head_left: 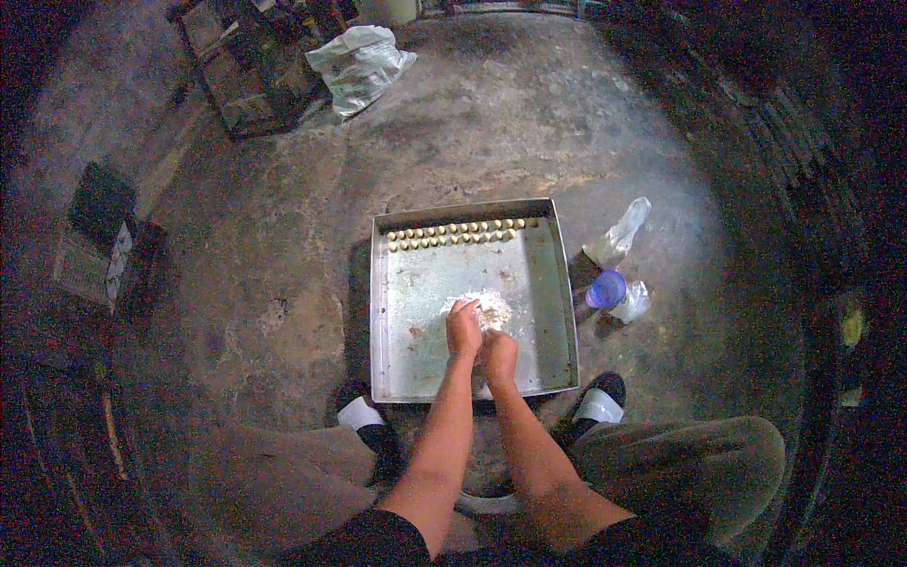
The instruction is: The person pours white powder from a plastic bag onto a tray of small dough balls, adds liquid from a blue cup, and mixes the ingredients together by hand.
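A square metal tray [378, 312] lies on the floor between my feet. Over its lower middle is a patch of white flour-like powder [493, 309]. My left hand [463, 328] is at the powder's left edge, fingers curled and closed. Just below and to the right, my right hand [500, 361] is closed like a fist, close against the left. Whatever lies between the fingers is hidden. Small, pale, round dough-like pieces [453, 233] stand in two rows along the tray's far side.
Right of the tray are a blue-purple cup [606, 289], a crumpled clear bag [633, 301] and a tall plastic bag [621, 233]. A white sack [360, 68] sits at the far left by a dark rack [236, 80]. My shoes [602, 399] flank the tray's near corners.
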A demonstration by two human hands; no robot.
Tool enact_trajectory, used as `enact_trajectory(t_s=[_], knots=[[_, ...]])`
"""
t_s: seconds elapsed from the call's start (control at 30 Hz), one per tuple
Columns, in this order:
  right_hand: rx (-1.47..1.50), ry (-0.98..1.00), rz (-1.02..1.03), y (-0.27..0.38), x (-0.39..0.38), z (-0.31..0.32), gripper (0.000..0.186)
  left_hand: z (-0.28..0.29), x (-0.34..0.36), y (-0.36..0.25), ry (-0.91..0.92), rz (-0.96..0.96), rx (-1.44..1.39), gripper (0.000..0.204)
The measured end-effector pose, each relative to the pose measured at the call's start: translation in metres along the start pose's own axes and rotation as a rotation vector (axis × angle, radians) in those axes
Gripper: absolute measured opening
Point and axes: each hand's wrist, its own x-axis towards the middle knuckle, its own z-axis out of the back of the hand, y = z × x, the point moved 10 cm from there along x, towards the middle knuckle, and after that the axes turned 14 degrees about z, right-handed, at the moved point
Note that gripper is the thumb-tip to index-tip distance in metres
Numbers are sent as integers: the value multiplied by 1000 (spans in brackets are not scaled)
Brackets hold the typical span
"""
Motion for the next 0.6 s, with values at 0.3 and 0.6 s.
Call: enact_trajectory(t_s=[0.3,0.6], knots=[[147,-253,-150,-27,26,32,13,16,-6,19,-133,215,105,34],[-38,-338,-229,-37,19,62,19,-18,0,-2,-107,25,237,39]])
